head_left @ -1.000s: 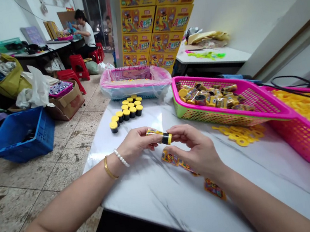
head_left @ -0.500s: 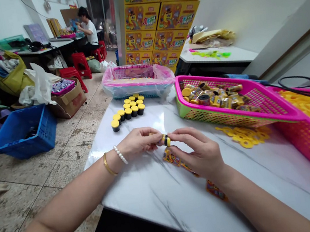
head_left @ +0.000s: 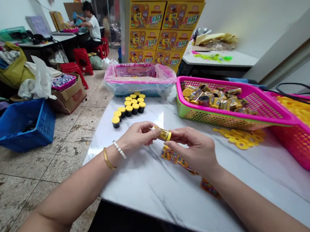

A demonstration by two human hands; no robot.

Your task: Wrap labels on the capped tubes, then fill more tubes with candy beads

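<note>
Over the white marbled table, my left hand [head_left: 137,135] pinches one end of a small yellow wrapped cylinder [head_left: 163,134]. My right hand [head_left: 197,148] has its thumb and fingers closed at the cylinder's other end. Beneath the hands lie colourful printed packets [head_left: 170,154], partly covered by my right hand and forearm. Beyond my left hand stand several small black cups with yellow lids [head_left: 129,109], grouped in rows. To the right of my right hand, flat yellow rings [head_left: 241,141] lie in a loose pile.
A pink-and-green basket [head_left: 185,112] holds wrapped cups; another pink basket [head_left: 298,148] holds yellow pieces. At the table's far end is a plastic-lined basket [head_left: 142,90]. Printed yellow boxes [head_left: 154,22] are stacked behind. A blue crate [head_left: 22,131] stands on the floor; a person [head_left: 92,26] sits farther back.
The cylinder between my hands has turned, now showing its yellow wrapped side where a black-and-yellow end showed. My left hand has lifted slightly. The view has shifted a little.
</note>
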